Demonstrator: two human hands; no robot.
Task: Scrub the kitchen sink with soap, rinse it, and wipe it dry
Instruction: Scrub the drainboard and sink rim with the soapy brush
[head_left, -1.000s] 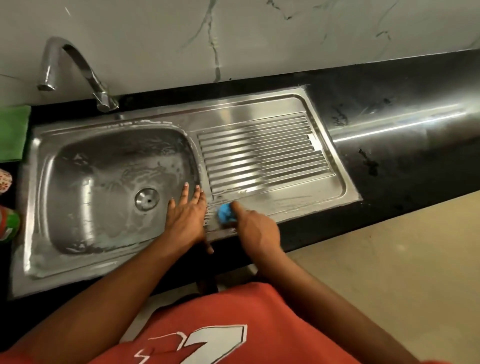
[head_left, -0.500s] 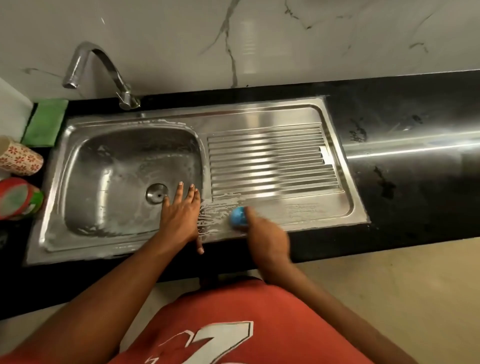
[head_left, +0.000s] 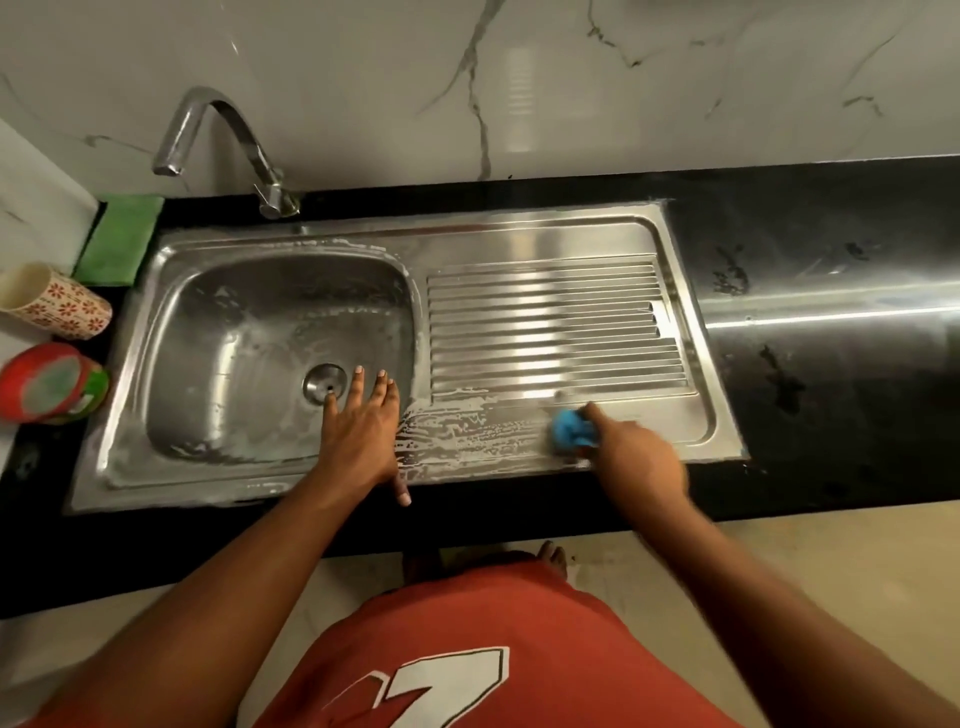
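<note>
A steel sink (head_left: 130, 374) with a soapy basin on the left and a ribbed drainboard (head_left: 550, 322) on the right is set in a black counter. My right hand (head_left: 634, 452) grips a blue scrubber (head_left: 569, 428) and presses it on the flat strip in front of the ribs. White suds (head_left: 457, 431) streak that strip to the left of the scrubber. My left hand (head_left: 363, 426) rests flat on the basin's near right edge, fingers straight, close to the drain (head_left: 324, 384).
A curved tap (head_left: 208, 124) stands behind the basin. A green cloth (head_left: 124, 236), a flowered cup (head_left: 52, 301) and a red-and-green container (head_left: 49, 382) sit left of the sink. Black counter (head_left: 831, 312) stretches right, with a marble wall behind.
My right hand has slid the blue scrubber to the right along the front of the drainboard, leaving suds behind it. My left hand has stayed in place. The view has shifted.
</note>
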